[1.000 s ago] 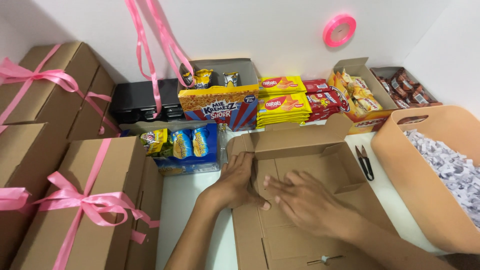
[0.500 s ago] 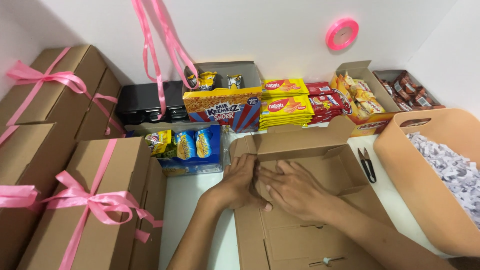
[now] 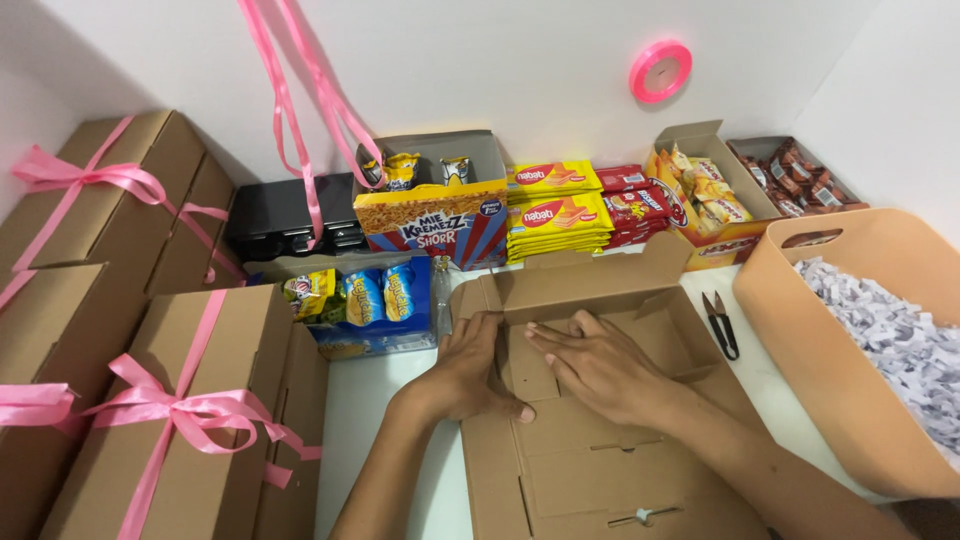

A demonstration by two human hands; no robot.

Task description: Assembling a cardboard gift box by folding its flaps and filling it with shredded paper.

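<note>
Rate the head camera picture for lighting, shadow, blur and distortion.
Head view: even, soft lighting; faint shadows under the left hand and right hand on the cardboard box; no glare; hands sharp; wide-angle lens bends the edges of the ribboned boxes.

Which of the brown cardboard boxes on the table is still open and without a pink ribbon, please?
The flat cardboard box under both hands, left and right; the boxes on the left are closed and ribbon-tied.

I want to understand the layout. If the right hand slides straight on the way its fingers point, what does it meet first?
The right hand points left, so it would probably first meet the left hand at the cardboard box side flap; they look almost touching already.
</note>
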